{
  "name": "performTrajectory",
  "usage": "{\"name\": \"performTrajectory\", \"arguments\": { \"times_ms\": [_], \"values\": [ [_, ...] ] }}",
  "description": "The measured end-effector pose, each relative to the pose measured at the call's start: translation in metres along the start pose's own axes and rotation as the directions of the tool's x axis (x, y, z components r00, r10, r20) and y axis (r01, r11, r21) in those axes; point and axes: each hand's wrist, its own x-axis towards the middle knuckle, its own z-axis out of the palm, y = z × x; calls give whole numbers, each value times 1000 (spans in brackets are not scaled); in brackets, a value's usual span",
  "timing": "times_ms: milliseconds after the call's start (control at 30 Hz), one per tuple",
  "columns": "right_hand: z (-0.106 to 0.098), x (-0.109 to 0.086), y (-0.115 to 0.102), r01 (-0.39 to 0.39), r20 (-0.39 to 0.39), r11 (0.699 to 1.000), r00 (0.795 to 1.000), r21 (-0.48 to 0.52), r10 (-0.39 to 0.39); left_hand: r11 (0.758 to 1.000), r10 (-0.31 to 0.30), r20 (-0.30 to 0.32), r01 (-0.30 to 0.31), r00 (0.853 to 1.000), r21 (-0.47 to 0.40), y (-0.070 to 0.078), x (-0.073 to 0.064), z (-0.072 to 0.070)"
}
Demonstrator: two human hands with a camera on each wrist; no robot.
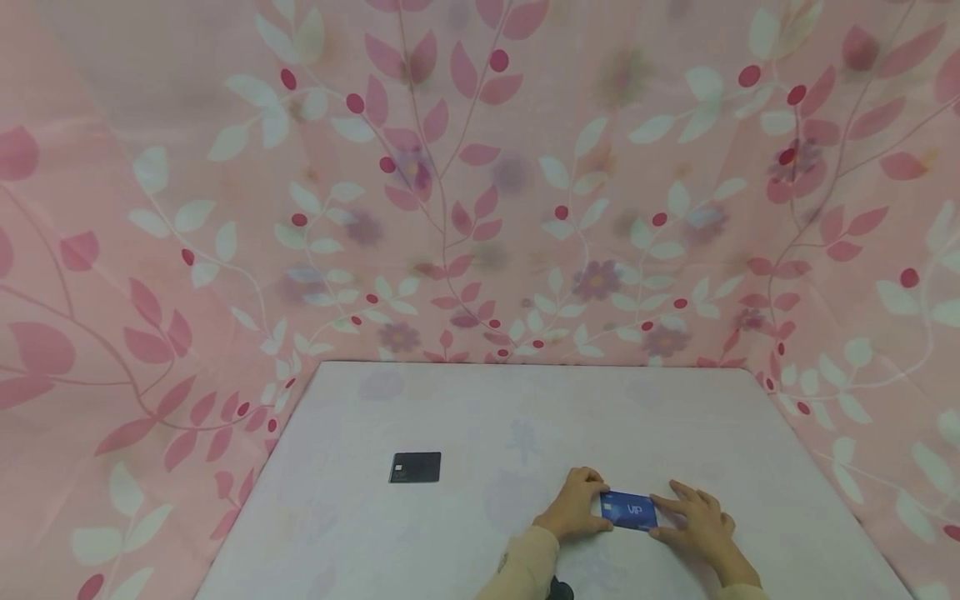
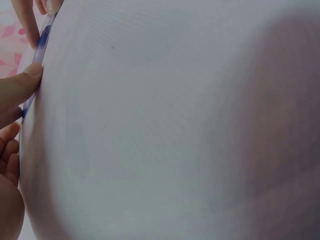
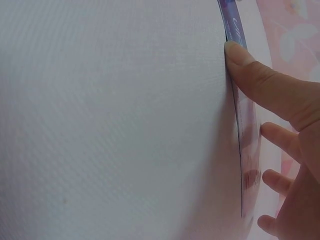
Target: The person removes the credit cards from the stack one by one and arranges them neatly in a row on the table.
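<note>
A blue bank-style card marked "VIP" lies at the right front of the table. My left hand holds its left end, thumb at the lower corner and a finger at the upper one. On the opposite end, my right hand has thumb and index finger at the two right corners, with its other fingers spread away. The left wrist view catches the card nearly edge-on. In the right wrist view the right thumb presses along the card's near edge, and part of the lettering shows.
A black card with a chip lies flat on the white-covered table, left of both hands. Pink floral fabric surrounds the table at the back and sides. A small black object shows by the left sleeve.
</note>
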Motion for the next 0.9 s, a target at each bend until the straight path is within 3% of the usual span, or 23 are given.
{"name": "performTrajectory", "arguments": {
  "times_ms": [300,433,633,767,900],
  "values": [
    [-1,0,-1,10,-4,1000,1000,3,-10,1000,0,-4,0,1000,6,0,0,0],
    [-3,1,-2,-4,-13,1000,1000,7,4,998,-23,-4,23,1000,-61,1,-2,-4],
    [-5,0,-8,39,-138,998,990,39,-33,984,-58,-40,51,998,-172,-1,-5,-9],
    [-5,-1,-12,97,-236,991,969,97,-72,979,-68,-69,53,995,-197,-3,-8,-12],
    [-6,-1,-17,118,-270,986,959,120,-82,975,-77,-94,56,993,-214,-2,-10,-21]
  ]
}}
